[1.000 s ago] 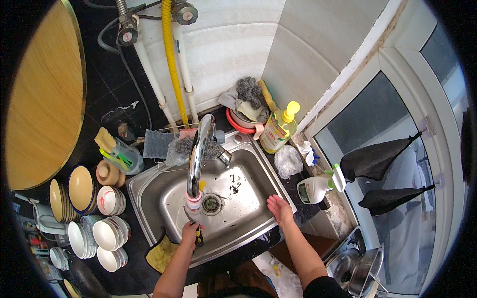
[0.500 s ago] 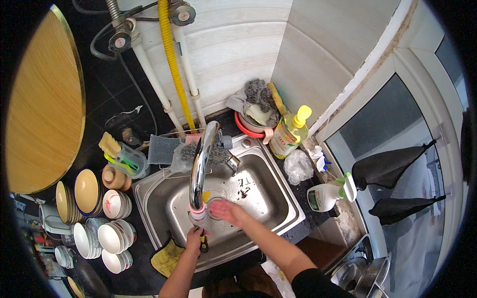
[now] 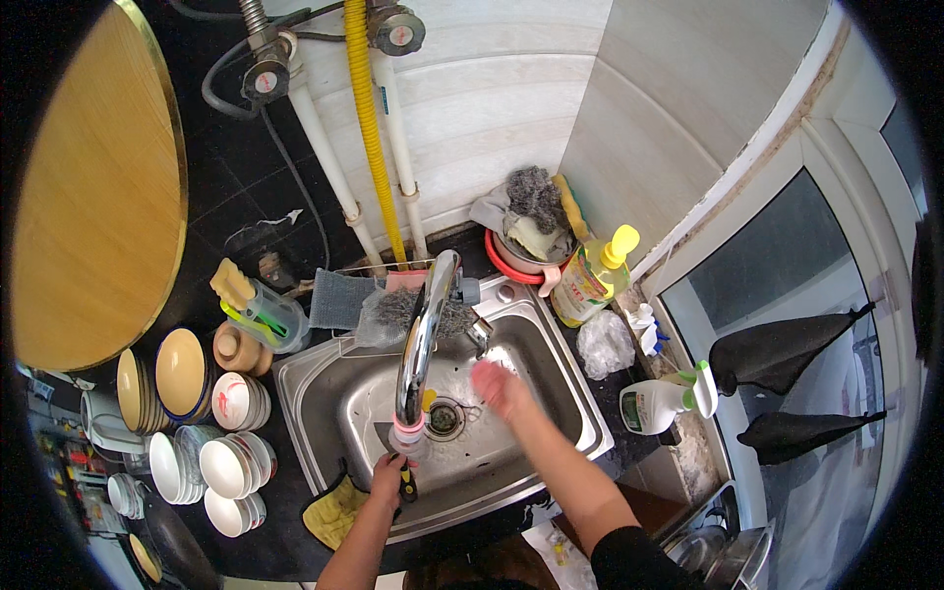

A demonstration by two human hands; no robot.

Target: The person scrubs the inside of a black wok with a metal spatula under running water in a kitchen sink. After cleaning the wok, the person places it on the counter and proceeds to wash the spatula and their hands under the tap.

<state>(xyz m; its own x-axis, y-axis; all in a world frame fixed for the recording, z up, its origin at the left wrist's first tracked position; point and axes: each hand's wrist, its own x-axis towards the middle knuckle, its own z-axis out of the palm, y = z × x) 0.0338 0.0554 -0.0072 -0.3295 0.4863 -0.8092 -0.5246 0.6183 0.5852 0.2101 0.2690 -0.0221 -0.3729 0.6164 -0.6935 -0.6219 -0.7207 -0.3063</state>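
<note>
My left hand (image 3: 386,475) is closed round a black-and-yellow-handled tool (image 3: 407,484) at the sink's near left side. What looks like its flat grey end shows partly beside the tip of the tall chrome faucet (image 3: 421,339). Inside the steel sink (image 3: 536,470), my right hand (image 3: 499,389) hovers over the basin, right of the drain (image 3: 444,420). Motion smears its fingers, and I make out nothing in them. Dark bits and a small yellow piece (image 3: 429,398) lie in the basin. A yellow cloth (image 3: 332,513) hangs over the counter by the sink's near left corner.
Stacked white bowls (image 3: 226,468) and yellow bowls (image 3: 182,372) crowd the left counter. A wire rack with scrubbers (image 3: 393,313) sits behind the sink. A yellow soap bottle (image 3: 588,280), a crumpled plastic bag (image 3: 605,346) and a white spray bottle (image 3: 651,405) stand along the right.
My right hand has moved from beside the drain toward the far right of the basin, uncovering the drain. My left hand keeps its grip on the tool. The whole view has shifted slightly.
</note>
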